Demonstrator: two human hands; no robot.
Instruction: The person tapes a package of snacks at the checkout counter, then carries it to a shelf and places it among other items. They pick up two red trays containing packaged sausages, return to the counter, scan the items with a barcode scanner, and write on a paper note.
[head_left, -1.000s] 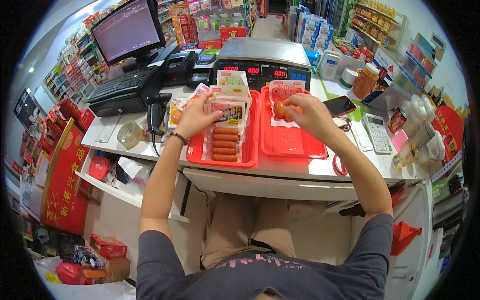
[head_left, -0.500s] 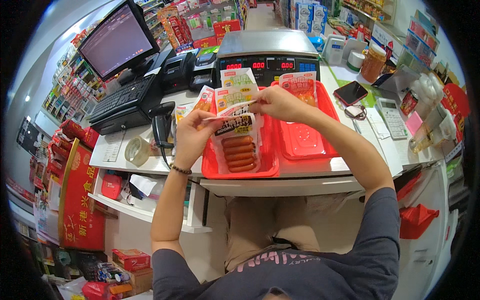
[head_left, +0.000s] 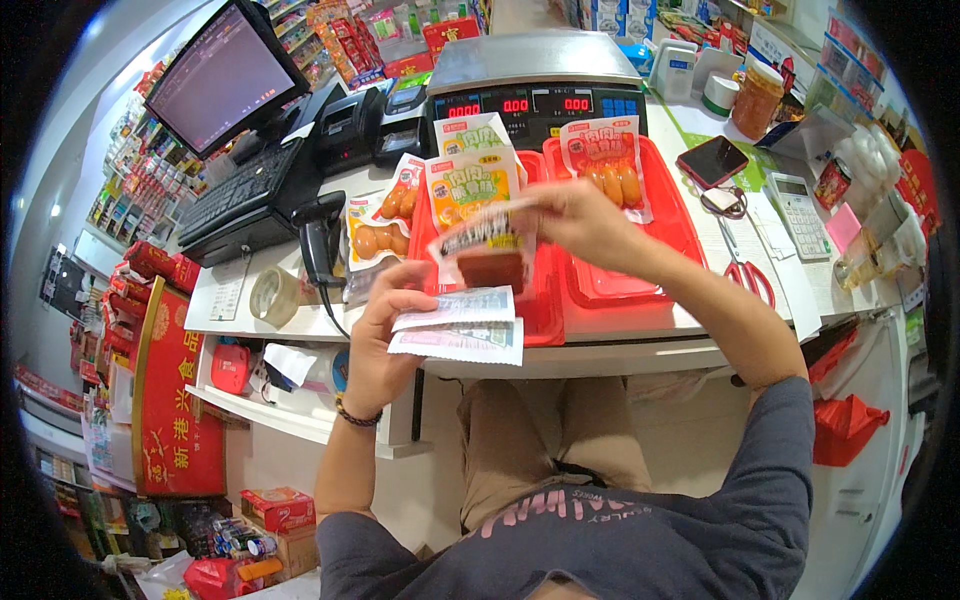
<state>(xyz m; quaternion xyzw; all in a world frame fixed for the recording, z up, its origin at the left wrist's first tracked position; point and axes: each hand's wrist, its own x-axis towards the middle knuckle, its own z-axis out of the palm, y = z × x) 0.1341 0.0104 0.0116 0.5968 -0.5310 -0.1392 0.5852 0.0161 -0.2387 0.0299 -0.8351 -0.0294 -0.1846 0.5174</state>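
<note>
My left hand (head_left: 385, 325) pinches two sausage packets (head_left: 458, 338), held nearly edge-on with their pale sealed ends toward me. Slightly blurred, another sausage packet (head_left: 490, 262) with brown sausages hangs from my right hand (head_left: 575, 215), whose fingers grip its upper right edge. Both hands are above the near part of the left red tray (head_left: 545, 320). Yellow and green sausage packets (head_left: 462, 182) stand at that tray's far end. In the right red tray (head_left: 680, 225) leans a red-topped sausage packet (head_left: 608, 165). More packets (head_left: 378, 238) lie left of the trays.
A scale (head_left: 535, 62) stands behind the trays. On the left are a monitor (head_left: 225, 75), keyboard (head_left: 245, 190), barcode scanner (head_left: 318, 240) and tape roll (head_left: 275, 297). Scissors (head_left: 745, 275), a phone (head_left: 712, 160) and a calculator (head_left: 800, 215) lie right. A drawer (head_left: 270, 405) stands open below.
My left hand has come down and nearer me, tipping its packets edge-on. My right hand has drawn one packet apart from them. The yellow packet behind is now more exposed.
</note>
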